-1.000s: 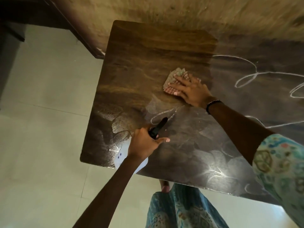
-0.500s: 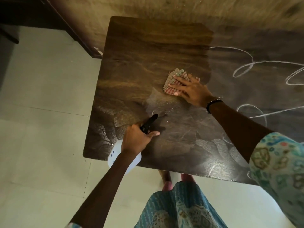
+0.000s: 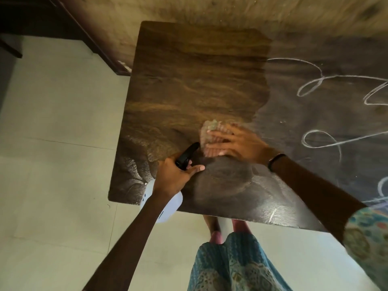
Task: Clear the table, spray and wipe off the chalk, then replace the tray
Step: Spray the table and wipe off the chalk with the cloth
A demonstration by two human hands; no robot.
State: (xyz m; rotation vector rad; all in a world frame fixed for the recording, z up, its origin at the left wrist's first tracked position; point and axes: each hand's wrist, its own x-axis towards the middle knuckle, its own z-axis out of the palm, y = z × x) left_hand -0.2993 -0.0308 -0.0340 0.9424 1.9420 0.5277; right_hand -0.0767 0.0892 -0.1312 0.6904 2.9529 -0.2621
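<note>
A dark wooden table (image 3: 189, 76) fills the view, wet and glossy on its left half. White chalk loops (image 3: 315, 82) cover its right half. My right hand (image 3: 233, 143) presses flat on a checked cloth (image 3: 210, 127) near the table's middle; both are blurred by motion. My left hand (image 3: 174, 177) grips a white spray bottle (image 3: 168, 206) by its black trigger head (image 3: 186, 156), at the table's front left edge, nozzle pointing toward the cloth. No tray is in view.
A pale tiled floor (image 3: 52, 143) lies to the left and in front of the table. A rough wall (image 3: 210, 11) runs behind it, with dark furniture (image 3: 31, 15) at the far left. My feet and patterned skirt (image 3: 231, 259) are below the front edge.
My right hand has swept the cloth toward me and to the left, close to the bottle's nozzle. The chalk smear in front of the bottle is gone. My left hand stays on the bottle.
</note>
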